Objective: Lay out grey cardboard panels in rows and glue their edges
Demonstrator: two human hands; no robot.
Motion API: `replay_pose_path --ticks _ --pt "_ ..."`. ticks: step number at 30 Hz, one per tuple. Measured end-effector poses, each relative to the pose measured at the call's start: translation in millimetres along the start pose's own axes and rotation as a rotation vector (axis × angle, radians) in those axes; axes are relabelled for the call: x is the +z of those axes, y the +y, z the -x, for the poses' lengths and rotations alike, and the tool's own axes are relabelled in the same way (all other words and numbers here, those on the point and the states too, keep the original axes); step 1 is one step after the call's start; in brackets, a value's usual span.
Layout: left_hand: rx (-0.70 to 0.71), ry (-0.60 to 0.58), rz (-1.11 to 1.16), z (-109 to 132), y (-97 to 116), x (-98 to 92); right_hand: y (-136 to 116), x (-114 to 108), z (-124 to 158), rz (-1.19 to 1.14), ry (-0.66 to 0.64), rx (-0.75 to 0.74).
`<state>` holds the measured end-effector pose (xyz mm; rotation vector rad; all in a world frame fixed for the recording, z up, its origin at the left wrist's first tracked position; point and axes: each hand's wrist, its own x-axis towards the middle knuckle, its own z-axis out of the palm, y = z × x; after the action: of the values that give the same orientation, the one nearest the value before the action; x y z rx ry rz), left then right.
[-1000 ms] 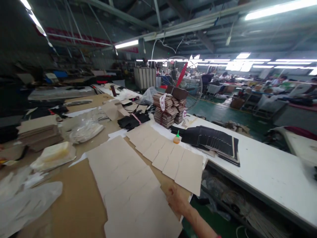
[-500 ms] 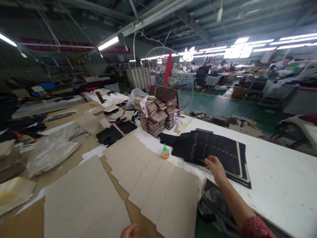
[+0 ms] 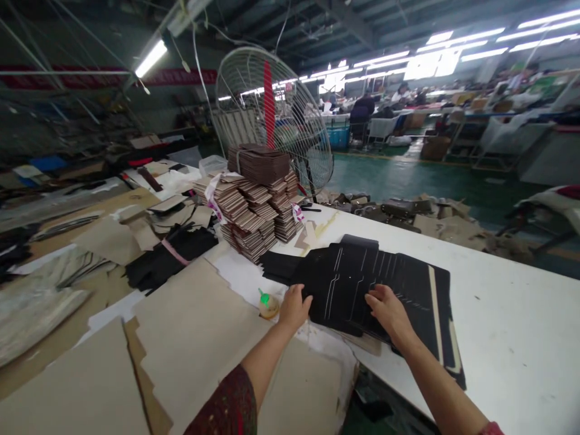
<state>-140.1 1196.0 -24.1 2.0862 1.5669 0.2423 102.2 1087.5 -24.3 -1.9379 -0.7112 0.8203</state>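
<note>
A fanned row of black die-cut card pieces lies on the white table. My left hand rests on the left near edge of the black pieces, fingers curled over the edge. My right hand lies on the near edge further right, fingers bent down onto the card. A small glue bottle with a green cap stands just left of my left hand. Overlapping beige card sheets cover the table below my left arm.
A tall stack of brown bundled card pieces stands behind the black pieces, with a large cage fan behind it. Black fabric pieces, loose card and plastic bags lie to the left. Other people work at far tables.
The view has moved closer to the black pieces. My right hand stayed on their near edge, and my left hand came up from the beige sheets onto their left edge.
</note>
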Motion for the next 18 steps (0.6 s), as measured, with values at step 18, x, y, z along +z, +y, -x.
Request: replay_pose_path --ticks 18 --pt "-0.322 -0.093 -0.039 -57.4 -1.1 14.2 -42.3 24.2 -28.2 -0.133 -0.114 0.262"
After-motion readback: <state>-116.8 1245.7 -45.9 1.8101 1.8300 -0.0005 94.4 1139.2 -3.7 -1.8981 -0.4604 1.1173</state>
